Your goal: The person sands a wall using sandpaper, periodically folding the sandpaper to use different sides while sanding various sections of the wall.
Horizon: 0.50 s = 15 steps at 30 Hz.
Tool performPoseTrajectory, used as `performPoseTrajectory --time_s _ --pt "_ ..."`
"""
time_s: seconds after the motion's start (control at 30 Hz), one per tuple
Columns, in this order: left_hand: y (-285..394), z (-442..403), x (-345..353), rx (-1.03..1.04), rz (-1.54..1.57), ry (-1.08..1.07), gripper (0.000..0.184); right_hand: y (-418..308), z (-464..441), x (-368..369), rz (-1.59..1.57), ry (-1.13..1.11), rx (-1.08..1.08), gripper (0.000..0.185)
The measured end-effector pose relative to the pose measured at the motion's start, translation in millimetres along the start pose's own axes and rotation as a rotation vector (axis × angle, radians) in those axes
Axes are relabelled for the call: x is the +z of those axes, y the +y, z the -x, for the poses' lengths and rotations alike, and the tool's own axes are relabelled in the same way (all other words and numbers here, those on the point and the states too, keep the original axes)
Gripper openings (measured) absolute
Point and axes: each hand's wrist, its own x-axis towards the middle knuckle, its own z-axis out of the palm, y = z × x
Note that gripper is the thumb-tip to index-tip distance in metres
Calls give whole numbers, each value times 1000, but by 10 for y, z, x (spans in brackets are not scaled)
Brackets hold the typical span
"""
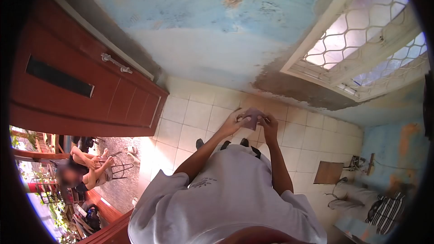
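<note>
pale floor tiles [194, 112] spread below a patchy blue wall [194, 13], with a red door [86, 104] at the left and a grilled window [361, 36] at the right. the fingers of the left hand [235, 120] and right hand [269, 123] are clamped on opposite sides of a small dark sheet [252, 118], above the tiles.

A cream square-tiled floor [175, 108] spreads beneath my camera, a brown rectangular panel [328, 172] at right, its footing unclear.
</note>
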Motion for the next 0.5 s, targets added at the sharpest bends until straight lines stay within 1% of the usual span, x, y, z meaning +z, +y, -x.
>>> performPoseTrajectory --time_s 0.03,0.07,0.1,0.13,0.17,0.2,0.23,0.27,0.3,0.33,0.37,0.4,0.43,0.47,0.5 --pt "158 -39 189 -93 313 -51 45 64 -4 -120 -6 0 -4 13" --pt "93 -120 369 -56 455 -85 53 135 -41 -226 -191 45 61 11" --pt "87 -201 557 -41 445 -88 53 172 -96 -331 -377 88 123 10" --pt "90 -254 718 60 224 32 52 79 -96 -364 -456 73 128 9" --pt "85 -332 835 155 2 151 52 -5 -142 -370 -466 70 120 9" --pt "159 -388 932 256 -32 215 49 -127 -137 -347 -448 60 108 9" --pt "94 -437 978 247 -39 217 49 -172 -131 -364 -428 49 104 9" --pt "-15 -502 989 80 39 320 49 92 -244 -444 -402 -40 69 10" --pt "-46 -578 988 -84 116 424 49 117 -320 -449 -408 -45 71 10" --pt "-85 -627 950 -86 112 431 49 145 -394 -452 -286 -125 32 11" --pt "-125 -621 883 -93 61 499 51 177 -412 -466 -163 -201 -2 12" --pt "-144 -619 818 -95 9 563 52 132 -417 -455 -165 -202 3 12" --pt "-145 -634 778 -92 8 563 52 62 -452 -442 -86 -289 -13 15" --pt "-141 -663 718 -48 28 613 52 -24 -542 -431 -7 -378 -35 18" --pt "-143 -681 645 -6 49 662 51 -147 -649 -462 -7 -380 -41 18"
